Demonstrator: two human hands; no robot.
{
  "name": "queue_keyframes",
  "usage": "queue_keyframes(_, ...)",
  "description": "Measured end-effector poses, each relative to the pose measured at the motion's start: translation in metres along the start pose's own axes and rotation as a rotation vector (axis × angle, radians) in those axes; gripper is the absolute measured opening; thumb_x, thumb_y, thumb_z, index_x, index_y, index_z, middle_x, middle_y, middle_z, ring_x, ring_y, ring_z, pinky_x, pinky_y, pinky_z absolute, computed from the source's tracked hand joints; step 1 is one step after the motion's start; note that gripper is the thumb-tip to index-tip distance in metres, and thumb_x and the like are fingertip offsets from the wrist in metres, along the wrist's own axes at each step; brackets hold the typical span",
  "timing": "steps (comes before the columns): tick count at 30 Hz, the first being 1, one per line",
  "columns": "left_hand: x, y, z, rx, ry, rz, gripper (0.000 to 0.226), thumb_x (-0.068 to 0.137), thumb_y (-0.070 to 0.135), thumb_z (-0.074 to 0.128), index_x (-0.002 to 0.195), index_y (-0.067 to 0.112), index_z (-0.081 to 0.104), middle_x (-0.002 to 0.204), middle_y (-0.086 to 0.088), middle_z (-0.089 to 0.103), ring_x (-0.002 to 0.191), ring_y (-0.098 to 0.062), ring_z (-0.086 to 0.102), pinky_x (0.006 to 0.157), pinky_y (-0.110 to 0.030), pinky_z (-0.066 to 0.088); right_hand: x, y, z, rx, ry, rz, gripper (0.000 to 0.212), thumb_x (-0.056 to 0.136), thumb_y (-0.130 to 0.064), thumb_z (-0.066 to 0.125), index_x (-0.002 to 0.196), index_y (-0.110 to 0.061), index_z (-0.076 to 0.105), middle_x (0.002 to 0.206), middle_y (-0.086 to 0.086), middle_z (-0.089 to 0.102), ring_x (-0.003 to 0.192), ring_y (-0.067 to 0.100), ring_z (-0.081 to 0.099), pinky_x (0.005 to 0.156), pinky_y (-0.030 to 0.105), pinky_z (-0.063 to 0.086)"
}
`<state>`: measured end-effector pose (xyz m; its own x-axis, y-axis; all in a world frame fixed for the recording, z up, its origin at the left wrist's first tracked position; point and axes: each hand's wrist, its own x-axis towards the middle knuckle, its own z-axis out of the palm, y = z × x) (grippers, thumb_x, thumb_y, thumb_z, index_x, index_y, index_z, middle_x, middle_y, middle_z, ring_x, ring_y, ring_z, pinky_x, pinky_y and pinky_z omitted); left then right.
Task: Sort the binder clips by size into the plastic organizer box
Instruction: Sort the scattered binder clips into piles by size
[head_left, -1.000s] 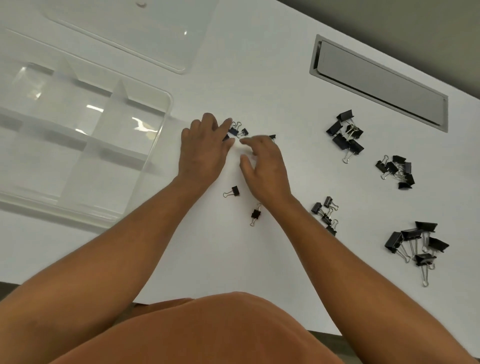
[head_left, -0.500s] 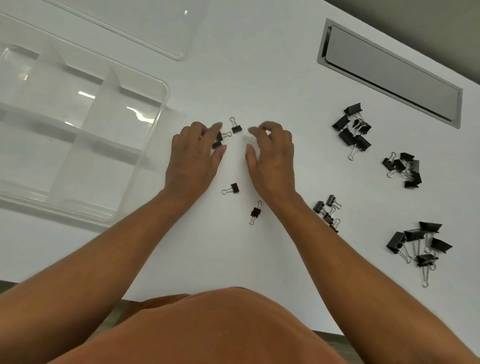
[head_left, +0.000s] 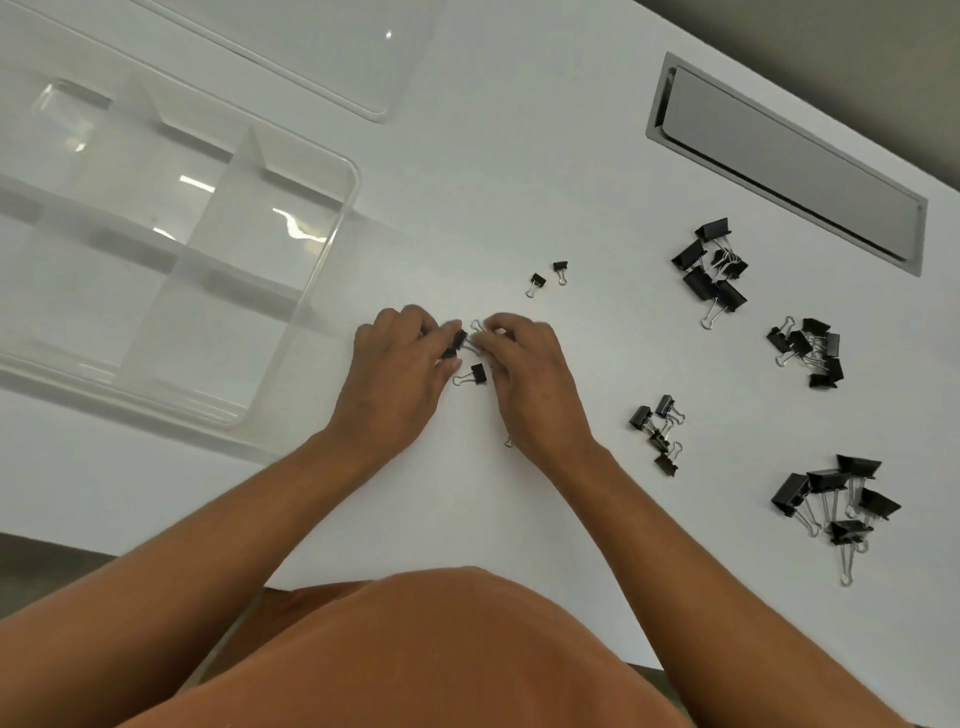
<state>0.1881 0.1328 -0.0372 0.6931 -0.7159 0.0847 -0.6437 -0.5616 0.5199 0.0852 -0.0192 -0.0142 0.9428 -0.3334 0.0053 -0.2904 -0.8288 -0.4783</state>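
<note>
My left hand (head_left: 397, 376) and my right hand (head_left: 535, 384) rest side by side on the white table, fingertips nearly meeting. The left fingers pinch small black binder clips (head_left: 456, 342); wire handles poke out between the hands. The right fingertips touch those handles. One small clip (head_left: 474, 374) lies loose between the thumbs, and a wire tip shows under the right wrist. Two more small clips (head_left: 546, 275) lie further back. The clear plastic organizer box (head_left: 343, 218), with empty compartments, stands to the left.
Sorted piles of black clips lie to the right: large ones (head_left: 711, 273) at the back, medium ones (head_left: 810, 351), small ones (head_left: 657, 431), and the largest (head_left: 836, 499) near the front. The clear lid (head_left: 332, 57) lies behind the box. A grey cable hatch (head_left: 784, 161) is set into the table.
Both hands slid back toward me and closed in on each other, dragging small clips along. Two small clips now lie uncovered behind the hands.
</note>
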Motion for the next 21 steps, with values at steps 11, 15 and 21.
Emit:
queue_keyframes(11, -0.028, 0.018, -0.025, -0.343, -0.250, -0.198, 0.081, 0.098, 0.014, 0.069, 0.165, 0.021, 0.023, 0.132, 0.001, 0.065, 0.107, -0.011, 0.059, 0.099, -0.027, 0.048, -0.021, -0.018, -0.013, 0.164, -0.278, 0.092, 0.067, 0.094, -0.010, 0.073, 0.154, -0.026, 0.048, 0.152, -0.004, 0.041, 0.135, 0.019, 0.042, 0.107, 0.037, 0.047)
queue_keyframes(15, -0.021, 0.014, -0.040, -0.373, -0.275, -0.273, 0.082, 0.097, 0.003, 0.063, 0.166, 0.025, 0.023, 0.128, 0.007, 0.070, 0.110, -0.014, 0.064, 0.097, -0.026, 0.049, -0.019, -0.025, -0.003, 0.152, -0.226, 0.085, 0.051, 0.092, -0.005, 0.072, 0.140, -0.020, 0.062, 0.141, -0.002, 0.051, 0.124, 0.020, 0.053, 0.099, 0.041, 0.053)
queue_keyframes(21, -0.038, 0.005, -0.046, -0.337, -0.185, -0.247, 0.072, 0.097, 0.000, 0.062, 0.161, 0.021, 0.036, 0.126, 0.002, 0.060, 0.097, -0.010, 0.056, 0.090, -0.028, 0.052, -0.036, -0.034, -0.002, 0.049, -0.089, 0.102, 0.060, 0.099, -0.026, 0.071, 0.154, -0.025, 0.049, 0.159, 0.002, 0.042, 0.135, 0.025, 0.041, 0.106, 0.030, 0.043)
